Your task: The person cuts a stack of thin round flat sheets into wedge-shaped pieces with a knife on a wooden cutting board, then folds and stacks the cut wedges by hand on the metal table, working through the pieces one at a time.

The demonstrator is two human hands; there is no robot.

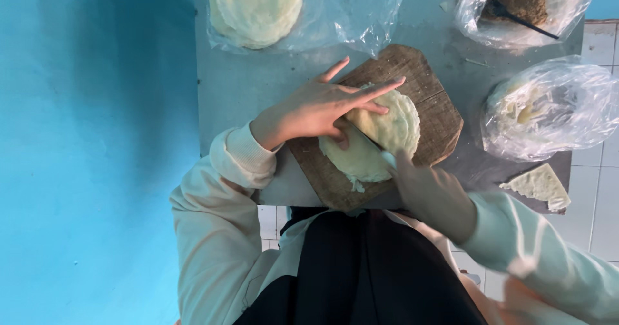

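At ten o'clock on the grey table (245, 86) a stack of flatbreads (256, 6) lies on clear plastic. In the middle, the left hand (316, 109) presses flat, fingers spread wide, on a round flatbread (387, 131) resting on the wooden board (438, 106). The right hand (432, 193), blurred, grips a knife (367, 144) across it. At three o'clock sits a bagged flatbread pile (548, 109), with a cut triangle piece (538, 186) below.

Cream long sleeves with ribbed cuffs, black apron
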